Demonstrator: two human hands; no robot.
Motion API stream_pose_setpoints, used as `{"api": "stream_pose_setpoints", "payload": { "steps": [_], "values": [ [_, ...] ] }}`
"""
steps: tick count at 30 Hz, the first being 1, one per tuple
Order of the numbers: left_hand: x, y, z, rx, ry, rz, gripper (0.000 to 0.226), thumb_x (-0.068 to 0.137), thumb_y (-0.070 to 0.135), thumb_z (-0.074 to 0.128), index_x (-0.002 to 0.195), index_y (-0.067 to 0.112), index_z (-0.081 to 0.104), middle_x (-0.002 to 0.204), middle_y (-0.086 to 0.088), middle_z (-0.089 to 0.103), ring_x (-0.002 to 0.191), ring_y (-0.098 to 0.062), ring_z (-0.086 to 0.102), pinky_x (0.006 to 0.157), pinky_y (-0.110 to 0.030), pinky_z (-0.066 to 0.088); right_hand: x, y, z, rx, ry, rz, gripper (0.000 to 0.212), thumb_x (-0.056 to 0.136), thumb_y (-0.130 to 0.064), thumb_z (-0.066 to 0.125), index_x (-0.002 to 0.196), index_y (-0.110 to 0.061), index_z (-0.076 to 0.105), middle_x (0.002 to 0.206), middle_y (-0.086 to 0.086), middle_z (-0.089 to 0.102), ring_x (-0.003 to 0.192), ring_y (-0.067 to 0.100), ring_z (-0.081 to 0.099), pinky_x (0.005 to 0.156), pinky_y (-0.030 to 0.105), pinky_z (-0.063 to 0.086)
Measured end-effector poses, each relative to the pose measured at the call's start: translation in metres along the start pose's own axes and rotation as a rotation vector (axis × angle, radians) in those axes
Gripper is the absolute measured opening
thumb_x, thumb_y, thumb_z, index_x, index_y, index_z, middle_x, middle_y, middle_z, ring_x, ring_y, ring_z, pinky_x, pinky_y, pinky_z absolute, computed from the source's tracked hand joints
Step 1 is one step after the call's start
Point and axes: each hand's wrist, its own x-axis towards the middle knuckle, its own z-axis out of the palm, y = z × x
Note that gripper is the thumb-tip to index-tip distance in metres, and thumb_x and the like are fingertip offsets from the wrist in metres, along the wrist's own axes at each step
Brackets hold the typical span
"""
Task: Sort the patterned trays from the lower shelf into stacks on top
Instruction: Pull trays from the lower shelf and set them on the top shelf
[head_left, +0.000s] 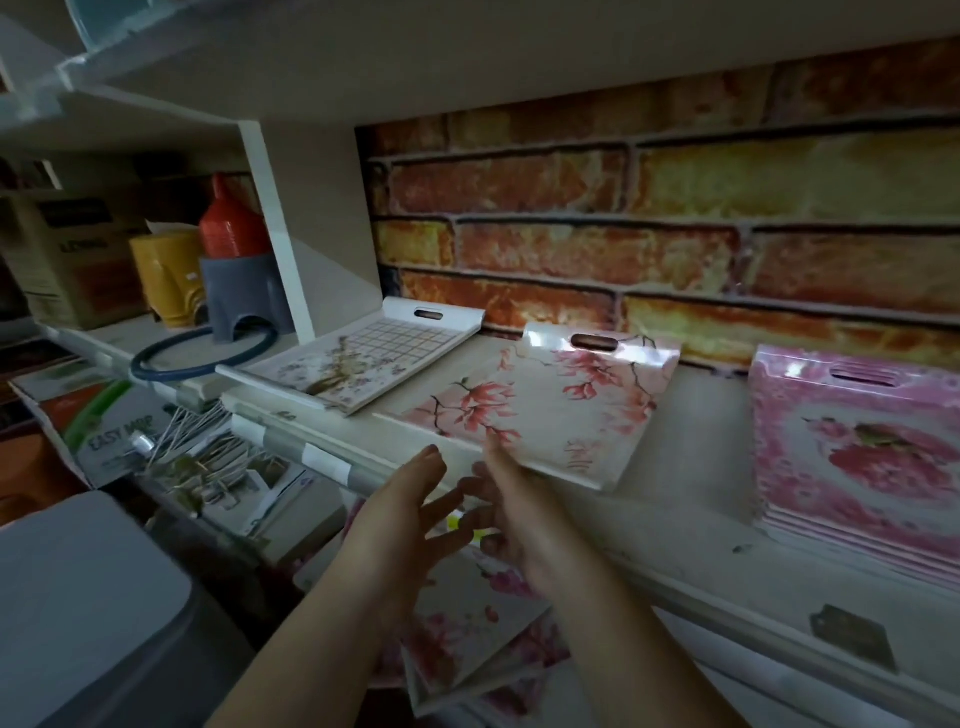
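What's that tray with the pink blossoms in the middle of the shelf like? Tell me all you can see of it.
The blossom tray is a glossy white rectangle printed with pink flowers on dark twigs. Its far end curves up and has an oval handle slot. It lies flat on the shelf top, turned at an angle, its near edge at the shelf front. The right hand reaches its near edge; whether it grips is unclear.

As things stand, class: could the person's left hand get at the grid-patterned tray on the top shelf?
Probably yes. The left hand is open and holds nothing, and the grid-patterned tray lies uncovered near the shelf's front edge, up and to its left, with nothing between them.
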Motion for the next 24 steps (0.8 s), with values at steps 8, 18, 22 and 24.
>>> {"api": "stream_pose_setpoints", "payload": {
  "steps": [8, 18, 22, 24],
  "values": [
    [0.015, -0.010, -0.029, -0.049, 0.214, -0.146, 0.026, 0.086, 0.021, 0.057, 0.103, 0.004, 0.067, 0.088, -0.012, 0.071, 0.077, -0.027, 0.067, 0.058, -0.034, 0.053, -0.007, 0.033, 0.022, -0.211, -0.238, -0.078, 0.021, 0.092, -0.037, 0.061, 0.108, -0.029, 0.071, 0.102, 0.000, 0.075, 0.092, 0.018, 0.071, 0.073, 0.033, 0.056],
    [0.030, -0.050, -0.073, -0.024, 0.343, -0.358, 0.034, 0.096, 0.029, 0.042, 0.108, 0.006, 0.064, 0.102, -0.014, 0.068, 0.088, -0.036, 0.065, 0.069, -0.047, 0.056, 0.033, 0.117, 0.023, -0.167, -0.418, 0.185, 0.017, 0.092, -0.029, 0.058, 0.101, -0.021, 0.070, 0.084, 0.004, 0.074, 0.063, 0.015, 0.069, 0.048, 0.020, 0.047],
    [0.028, -0.068, -0.100, 0.098, 0.414, -0.391, 0.031, 0.093, 0.027, 0.044, 0.106, 0.008, 0.065, 0.108, -0.016, 0.067, 0.099, -0.036, 0.063, 0.072, -0.043, 0.052, 0.061, 0.167, 0.017, -0.233, -0.351, 0.374, 0.017, 0.092, -0.028, 0.054, 0.091, -0.020, 0.070, 0.077, -0.001, 0.076, 0.062, 0.013, 0.067, 0.056, 0.023, 0.048],
    [0.024, -0.070, -0.104, 0.137, 0.412, -0.406, 0.029, 0.091, 0.026, 0.046, 0.102, 0.010, 0.066, 0.115, -0.016, 0.068, 0.106, -0.035, 0.062, 0.084, -0.044, 0.046, 0.070, 0.179, 0.012, -0.237, -0.275, 0.401, 0.016, 0.094, -0.023, 0.052, 0.088, -0.020, 0.067, 0.067, -0.004, 0.070, 0.053, 0.010, 0.062, 0.047, 0.018, 0.043]
  ]
}}
